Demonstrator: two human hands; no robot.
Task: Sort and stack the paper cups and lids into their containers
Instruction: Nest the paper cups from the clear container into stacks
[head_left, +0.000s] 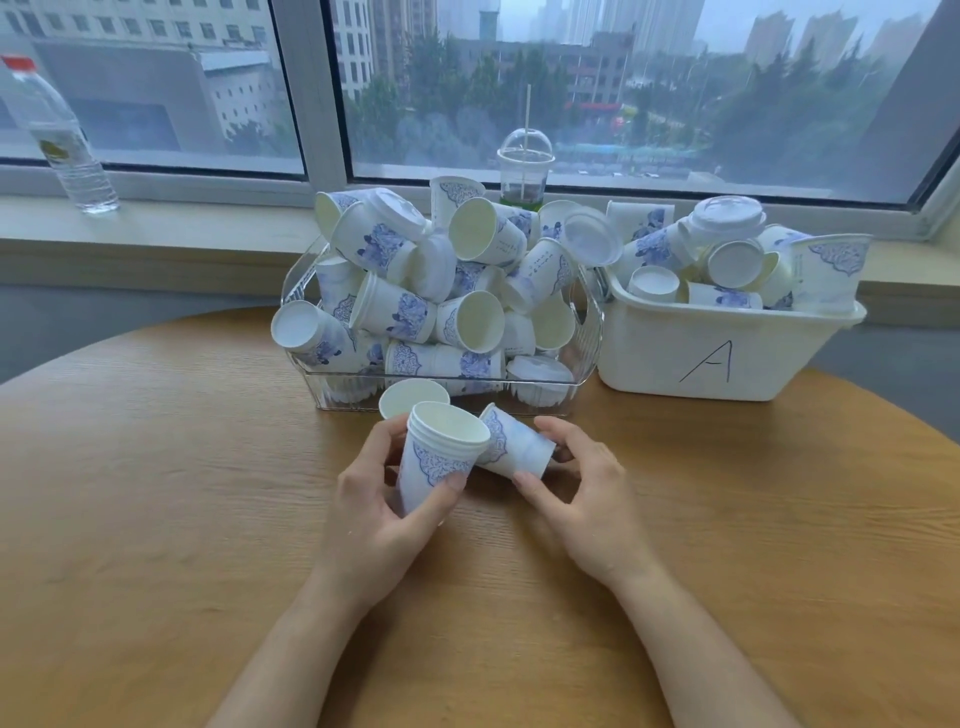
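My left hand (374, 514) is shut on a nested stack of white paper cups with blue patterns (441, 457), held upright and slightly tilted. My right hand (587, 493) grips a single cup (519, 447) lying on its side, its mouth toward the stack. Another cup (413, 395) stands behind the stack, partly hidden. A clear plastic bin (587, 332) is heaped with loose cups and white lids. To its right, a white bin marked "A" (727, 358) also holds cups and lids.
A round wooden table (156, 493) carries both bins. On the windowsill stand a water bottle (67, 140) at the far left and a domed plastic drink cup with a straw (524, 171) behind the clear bin.
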